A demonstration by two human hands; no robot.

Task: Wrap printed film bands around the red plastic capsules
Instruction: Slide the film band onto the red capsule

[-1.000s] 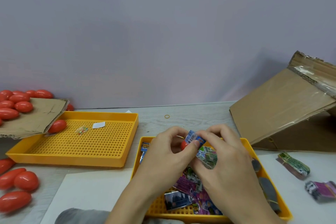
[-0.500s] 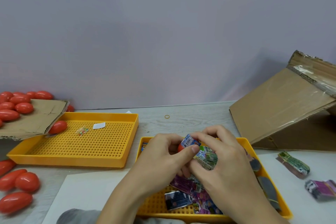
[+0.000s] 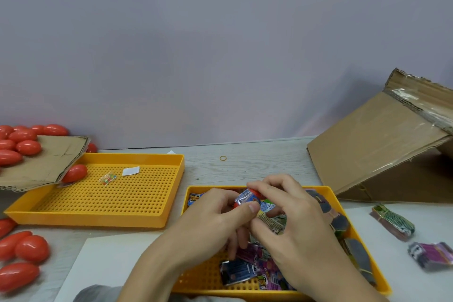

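Red capsule (image 3: 247, 200) with printed film band (image 3: 245, 196) — pinched between left hand (image 3: 215, 218) thumb and fingers and right hand (image 3: 294, 223) fingertips — held above the near yellow perforated tray (image 3: 343, 218).

grey wooden table (image 3: 257, 167) bears yellow trays (image 3: 171, 203), cardboard (image 3: 367, 149), capsules (image 3: 31, 249).

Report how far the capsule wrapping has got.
Done: no finished wrapped capsule is clearly visible; the left tray holds one bare capsule. In hand: the left hand and right hand hold a red capsule with a film band around it. Left: loose red capsules at the left and film bands in the near tray.
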